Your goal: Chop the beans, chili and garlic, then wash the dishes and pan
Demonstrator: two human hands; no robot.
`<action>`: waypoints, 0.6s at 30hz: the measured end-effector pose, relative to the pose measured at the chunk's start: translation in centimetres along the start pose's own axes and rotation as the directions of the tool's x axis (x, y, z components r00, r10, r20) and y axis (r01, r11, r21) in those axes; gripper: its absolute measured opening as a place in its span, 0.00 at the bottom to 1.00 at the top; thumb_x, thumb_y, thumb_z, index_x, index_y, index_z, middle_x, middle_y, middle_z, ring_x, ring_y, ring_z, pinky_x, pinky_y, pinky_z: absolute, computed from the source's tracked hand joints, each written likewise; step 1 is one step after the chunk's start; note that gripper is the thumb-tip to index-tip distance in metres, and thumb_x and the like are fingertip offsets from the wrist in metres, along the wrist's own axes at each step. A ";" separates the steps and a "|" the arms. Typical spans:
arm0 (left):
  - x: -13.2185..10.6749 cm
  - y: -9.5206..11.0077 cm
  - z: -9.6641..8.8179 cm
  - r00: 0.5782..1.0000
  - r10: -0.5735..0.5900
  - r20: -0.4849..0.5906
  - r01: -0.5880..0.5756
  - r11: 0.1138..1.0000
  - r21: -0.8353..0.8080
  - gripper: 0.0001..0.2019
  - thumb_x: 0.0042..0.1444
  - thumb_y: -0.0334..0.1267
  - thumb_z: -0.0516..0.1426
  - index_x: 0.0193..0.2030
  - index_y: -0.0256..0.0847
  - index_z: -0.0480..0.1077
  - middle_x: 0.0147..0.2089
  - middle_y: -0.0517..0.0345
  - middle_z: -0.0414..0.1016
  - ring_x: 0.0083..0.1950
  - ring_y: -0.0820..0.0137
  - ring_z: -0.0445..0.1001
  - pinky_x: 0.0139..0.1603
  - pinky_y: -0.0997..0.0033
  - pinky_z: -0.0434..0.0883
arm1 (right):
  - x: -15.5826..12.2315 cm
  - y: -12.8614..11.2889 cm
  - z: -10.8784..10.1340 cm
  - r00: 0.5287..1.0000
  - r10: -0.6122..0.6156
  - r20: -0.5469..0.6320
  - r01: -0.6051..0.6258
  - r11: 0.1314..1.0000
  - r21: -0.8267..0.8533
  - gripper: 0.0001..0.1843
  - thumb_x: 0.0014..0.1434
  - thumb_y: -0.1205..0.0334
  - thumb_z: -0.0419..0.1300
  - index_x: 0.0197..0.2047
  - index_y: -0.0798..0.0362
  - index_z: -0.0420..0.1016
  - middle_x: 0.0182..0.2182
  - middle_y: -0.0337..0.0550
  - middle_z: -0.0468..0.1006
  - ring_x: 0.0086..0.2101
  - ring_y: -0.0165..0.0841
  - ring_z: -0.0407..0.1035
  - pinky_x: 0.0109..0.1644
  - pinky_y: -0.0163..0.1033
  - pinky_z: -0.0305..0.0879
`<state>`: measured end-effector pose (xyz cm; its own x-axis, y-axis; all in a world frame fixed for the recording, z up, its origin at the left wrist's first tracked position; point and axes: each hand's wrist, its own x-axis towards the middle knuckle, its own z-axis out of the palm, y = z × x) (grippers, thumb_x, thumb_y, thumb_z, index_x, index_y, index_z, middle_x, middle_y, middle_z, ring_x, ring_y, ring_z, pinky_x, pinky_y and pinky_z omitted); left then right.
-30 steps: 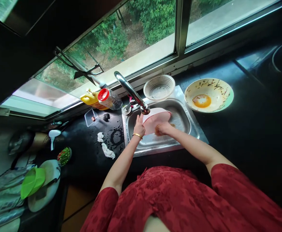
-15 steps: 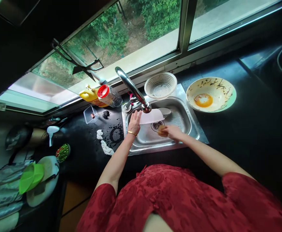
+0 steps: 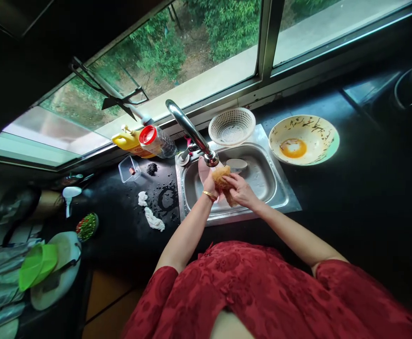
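Over the steel sink [image 3: 280, 188], both hands meet just under the tap [image 3: 192, 132]. My right hand [image 3: 240, 188] grips a tan scrubbing sponge [image 3: 220, 174]. My left hand [image 3: 206, 176], with a gold bangle at the wrist, is pressed against the sponge from the left with its fingers up; whether it grips the sponge I cannot tell. A small pale dish [image 3: 236, 165] lies in the sink behind the hands.
A white plastic colander [image 3: 232, 126] sits at the sink's back rim. A dirty yellow-stained bowl [image 3: 303, 140] stands on the black counter to the right. Left of the sink are a red-capped jar [image 3: 156, 141], a yellow bottle [image 3: 128, 141], a clear tub [image 3: 128, 168] and white rags [image 3: 151, 216].
The pink-rimmed bowl has left my left hand and is no longer in view. My right hand has brought the sponge up to my left hand under the tap.
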<state>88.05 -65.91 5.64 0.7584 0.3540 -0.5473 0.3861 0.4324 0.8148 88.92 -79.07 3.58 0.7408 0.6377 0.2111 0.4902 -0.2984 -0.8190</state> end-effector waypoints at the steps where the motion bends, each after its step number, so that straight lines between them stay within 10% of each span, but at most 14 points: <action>1: -0.1 0.1 0.1 0.999 -0.043 0.017 0.044 0.995 -0.090 0.33 0.62 0.59 0.40 0.57 0.33 0.67 0.55 0.43 0.72 0.59 0.58 0.68 0.61 0.60 0.66 | -0.2 -0.3 0.0 1.000 0.002 0.011 -0.002 0.998 -0.057 0.29 0.52 0.71 0.49 0.58 0.54 0.70 0.56 0.52 0.65 0.53 0.41 0.59 0.59 0.48 0.58; 6: -0.3 0.2 0.0 0.998 -0.063 -0.006 0.061 0.983 -0.176 0.24 0.62 0.54 0.48 0.49 0.35 0.72 0.49 0.49 0.76 0.54 0.64 0.73 0.57 0.67 0.68 | 3.2 -0.1 -1.9 0.995 0.085 0.048 -0.064 0.939 -0.338 0.27 0.53 0.65 0.55 0.57 0.46 0.70 0.56 0.50 0.65 0.48 0.45 0.60 0.52 0.49 0.60; 11: -0.4 -0.7 -0.3 1.000 -0.020 -0.014 0.019 0.998 -0.066 0.15 0.55 0.41 0.60 0.47 0.35 0.72 0.47 0.51 0.78 0.51 0.63 0.75 0.56 0.65 0.68 | 8.0 2.3 -3.7 0.942 0.332 0.052 -0.305 0.911 -0.278 0.29 0.55 0.67 0.51 0.60 0.49 0.67 0.50 0.50 0.70 0.47 0.42 0.64 0.51 0.43 0.62; 18: 1.2 1.7 0.4 0.999 -0.024 -0.044 0.016 0.983 -0.182 0.19 0.57 0.48 0.55 0.44 0.33 0.72 0.43 0.48 0.78 0.50 0.63 0.75 0.53 0.65 0.70 | 1.6 -2.8 -0.4 0.987 0.137 0.084 -0.113 0.963 -0.245 0.31 0.56 0.62 0.54 0.63 0.53 0.63 0.57 0.55 0.61 0.53 0.45 0.59 0.57 0.47 0.59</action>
<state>89.84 -65.09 6.49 0.7254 0.3794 -0.5744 0.2960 0.5815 0.7578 88.93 -77.52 6.41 0.7601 0.6478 0.0511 0.5006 -0.5337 -0.6815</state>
